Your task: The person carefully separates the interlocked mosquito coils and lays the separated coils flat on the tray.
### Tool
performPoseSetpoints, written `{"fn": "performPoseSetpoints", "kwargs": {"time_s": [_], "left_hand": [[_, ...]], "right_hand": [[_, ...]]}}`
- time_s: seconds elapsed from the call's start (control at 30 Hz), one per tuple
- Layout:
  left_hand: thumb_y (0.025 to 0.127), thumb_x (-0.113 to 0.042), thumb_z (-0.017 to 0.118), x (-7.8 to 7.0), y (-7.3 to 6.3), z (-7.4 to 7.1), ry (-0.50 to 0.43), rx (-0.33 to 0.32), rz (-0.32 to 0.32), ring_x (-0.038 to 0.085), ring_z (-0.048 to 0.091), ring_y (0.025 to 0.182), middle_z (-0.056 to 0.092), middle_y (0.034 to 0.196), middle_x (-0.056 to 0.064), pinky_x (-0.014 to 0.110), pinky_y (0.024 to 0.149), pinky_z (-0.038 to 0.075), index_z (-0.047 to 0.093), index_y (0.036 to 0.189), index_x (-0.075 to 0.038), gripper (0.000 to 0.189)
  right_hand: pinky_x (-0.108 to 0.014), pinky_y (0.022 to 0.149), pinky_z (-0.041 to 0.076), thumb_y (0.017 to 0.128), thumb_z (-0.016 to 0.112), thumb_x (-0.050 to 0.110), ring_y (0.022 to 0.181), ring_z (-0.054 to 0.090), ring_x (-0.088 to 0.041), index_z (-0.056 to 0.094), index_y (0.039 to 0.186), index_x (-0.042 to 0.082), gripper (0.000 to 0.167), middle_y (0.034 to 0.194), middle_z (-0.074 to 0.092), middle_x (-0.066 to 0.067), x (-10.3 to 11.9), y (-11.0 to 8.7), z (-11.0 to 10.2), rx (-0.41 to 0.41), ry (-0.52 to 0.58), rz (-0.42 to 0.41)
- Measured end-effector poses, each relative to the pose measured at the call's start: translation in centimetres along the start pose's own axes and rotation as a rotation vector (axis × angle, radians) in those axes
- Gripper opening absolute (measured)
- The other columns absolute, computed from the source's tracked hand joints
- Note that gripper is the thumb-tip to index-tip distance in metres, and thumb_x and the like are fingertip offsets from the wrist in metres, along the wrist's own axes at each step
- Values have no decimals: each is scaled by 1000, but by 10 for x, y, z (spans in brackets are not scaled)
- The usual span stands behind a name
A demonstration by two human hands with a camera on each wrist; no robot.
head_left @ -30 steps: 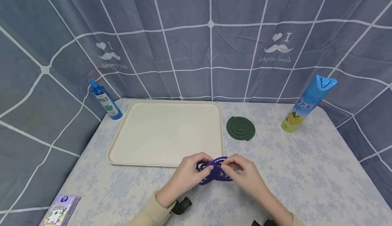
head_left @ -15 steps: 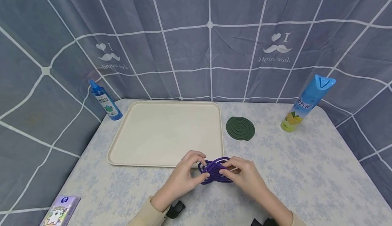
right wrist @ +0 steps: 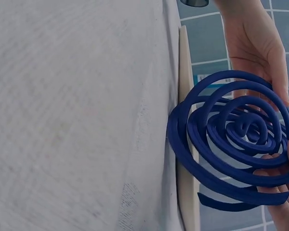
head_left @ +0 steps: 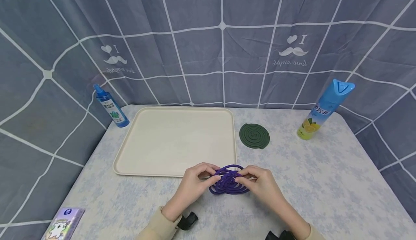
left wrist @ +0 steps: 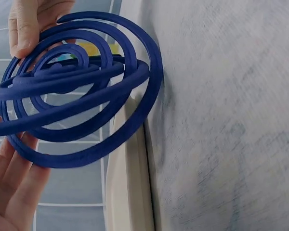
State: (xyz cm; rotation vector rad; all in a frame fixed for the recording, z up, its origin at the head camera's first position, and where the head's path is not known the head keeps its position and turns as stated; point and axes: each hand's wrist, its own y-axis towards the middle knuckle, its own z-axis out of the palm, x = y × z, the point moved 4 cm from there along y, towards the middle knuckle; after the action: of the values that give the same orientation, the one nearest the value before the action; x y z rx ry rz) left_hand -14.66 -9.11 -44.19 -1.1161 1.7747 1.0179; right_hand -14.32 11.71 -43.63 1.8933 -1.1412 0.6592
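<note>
A purple mosquito coil (head_left: 227, 188), made of interlocked spirals, is held between both hands just in front of the tray. My left hand (head_left: 194, 182) pinches its left edge with thumb and fingers. From the right side, my right hand (head_left: 261, 184) grips it between thumb and fingertips. In the left wrist view the rings of the coil (left wrist: 82, 161) stand apart, one spiral tilted through the other. The right wrist view shows a loose flat end hanging below the coil (right wrist: 221, 168). A green mosquito coil (head_left: 255, 136) lies flat on the table behind my right hand.
A cream tray (head_left: 175, 142) lies behind the hands, left of the green coil. A blue pump bottle (head_left: 112, 107) stands at the back left, a blue and yellow spray can (head_left: 325, 110) at the right. A purple tissue pack (head_left: 63, 223) lies front left on the patterned table (head_left: 331, 182).
My left hand loosened its fingers, then pinched the purple coil again. The purple coil has turned and its rings have shifted between the hands. My right hand keeps its grip, nearly in place.
</note>
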Motion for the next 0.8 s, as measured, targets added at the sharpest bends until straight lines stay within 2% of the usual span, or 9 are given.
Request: {"fn": "performPoseSetpoints", "kwargs": {"time_s": [0.07,0.17,0.37,0.47,0.63,0.73,0.8], "left_hand": [[88,-16,75,1,1,-1,-45,4,-32,20,69,103,72,110,4,27,92,56,70,91,-13,7],[87,-15,76,-1,2,1,-70,5,-40,19,69,103,72,110,5,28,93,55,71,94,-12,9],[86,-18,77,-9,3,11,-4,26,1,13,69,98,73,105,-2,29,89,56,71,95,-17,10],[88,-21,75,-9,5,12,-12,28,-8,13,70,97,74,102,-1,29,89,56,72,96,-17,10],[90,-18,73,-1,7,8,-79,12,-96,14,70,96,74,100,6,25,88,56,71,98,-10,12],[91,-15,71,2,6,6,-74,14,-130,14,71,91,74,98,10,21,82,56,69,100,-7,12],[92,-15,70,2,5,5,-53,15,-128,16,72,89,74,98,10,20,79,56,69,100,-7,12]], "right_hand": [[-21,61,57,77,81,4,73,66,-1,74,85,12,13,83,73,2,0,1,1,-2,1,11],[-20,63,57,76,81,2,74,65,-1,71,87,12,19,84,72,4,2,1,1,-12,-33,-15],[-12,64,52,69,85,0,71,59,2,67,85,14,28,81,62,9,16,-3,0,-104,-150,-211],[-7,64,48,68,86,-1,70,57,2,67,84,14,29,81,61,10,20,-3,1,-137,-166,-265],[-6,66,47,69,85,-2,70,58,1,67,84,13,28,81,62,9,22,0,5,-156,-153,-268],[-6,65,47,69,84,-2,70,56,2,68,84,14,28,81,62,10,21,1,6,-160,-144,-255],[-7,64,46,69,84,-2,70,55,3,68,84,15,28,80,62,11,21,2,7,-163,-140,-249]]}}
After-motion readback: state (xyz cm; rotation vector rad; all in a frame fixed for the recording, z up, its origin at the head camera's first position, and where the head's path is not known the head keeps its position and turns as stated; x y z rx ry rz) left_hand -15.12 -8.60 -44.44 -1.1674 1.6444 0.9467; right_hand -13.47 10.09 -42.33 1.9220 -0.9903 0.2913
